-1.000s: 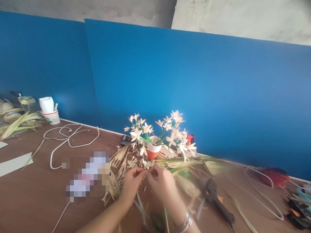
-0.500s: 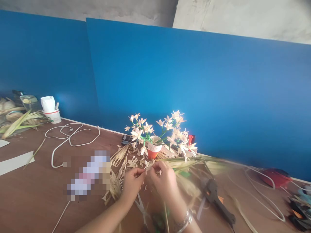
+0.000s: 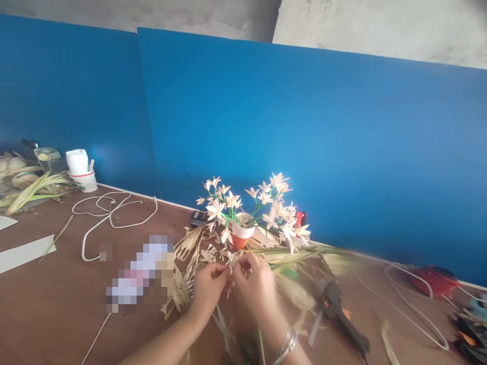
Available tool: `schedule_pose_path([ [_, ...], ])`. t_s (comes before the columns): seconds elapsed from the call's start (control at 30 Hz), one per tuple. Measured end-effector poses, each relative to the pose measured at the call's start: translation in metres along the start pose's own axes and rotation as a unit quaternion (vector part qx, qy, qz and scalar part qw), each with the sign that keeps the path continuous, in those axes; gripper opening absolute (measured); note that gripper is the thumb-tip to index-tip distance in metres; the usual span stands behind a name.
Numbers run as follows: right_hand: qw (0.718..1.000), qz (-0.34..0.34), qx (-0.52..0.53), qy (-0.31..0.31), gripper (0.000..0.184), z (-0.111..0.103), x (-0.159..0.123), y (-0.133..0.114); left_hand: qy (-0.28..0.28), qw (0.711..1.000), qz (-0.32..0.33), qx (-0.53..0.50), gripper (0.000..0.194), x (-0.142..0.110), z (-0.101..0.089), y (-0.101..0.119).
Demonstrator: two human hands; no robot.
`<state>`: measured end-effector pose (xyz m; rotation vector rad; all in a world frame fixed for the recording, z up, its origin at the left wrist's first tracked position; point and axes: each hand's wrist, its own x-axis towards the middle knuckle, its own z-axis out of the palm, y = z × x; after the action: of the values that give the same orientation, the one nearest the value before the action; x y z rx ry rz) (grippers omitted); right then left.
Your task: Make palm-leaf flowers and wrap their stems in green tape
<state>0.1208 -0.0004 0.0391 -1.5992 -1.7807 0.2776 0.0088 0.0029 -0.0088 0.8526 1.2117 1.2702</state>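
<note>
Close together at the middle of the table, my left hand (image 3: pixel 208 288) and my right hand (image 3: pixel 257 285) pinch with thumb and fingers at one small spot. Between the fingertips is a small pale husk petal piece (image 3: pixel 230 259); its exact shape is partly hidden by the fingers. Just beyond stands a red-and-white pot (image 3: pixel 241 238) with cream husk flowers (image 3: pixel 271 215) on green stems. Dried corn husks (image 3: pixel 186 274) and small cut scraps lie around both hands. Below my wrists lies a pair of scissors (image 3: pixel 223 327), partly hidden and blurred.
A black glue gun (image 3: pixel 340 314) lies at the right, with a white cable and a red object (image 3: pixel 436 280) behind. At the left are a white cup (image 3: pixel 84 181), coiled white cord (image 3: pixel 114 212), paper strip (image 3: pixel 26 253) and more husks (image 3: pixel 32 195). A blue partition (image 3: pixel 289 126) rises behind.
My hands have drawn slightly closer, fingertips meeting on the small piece. The view has shifted slightly; a loose husk strip at the right seems to lie differently.
</note>
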Motion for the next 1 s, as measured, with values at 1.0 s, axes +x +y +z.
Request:
schedule_pose_path([
  [1.0,0.987,0.056,0.145,-0.039,0.009,-0.0024,0.0014,-0.0030,0.008,0.990,0.097,0.100,0.021,0.0034,-0.0056,-0.0067],
])
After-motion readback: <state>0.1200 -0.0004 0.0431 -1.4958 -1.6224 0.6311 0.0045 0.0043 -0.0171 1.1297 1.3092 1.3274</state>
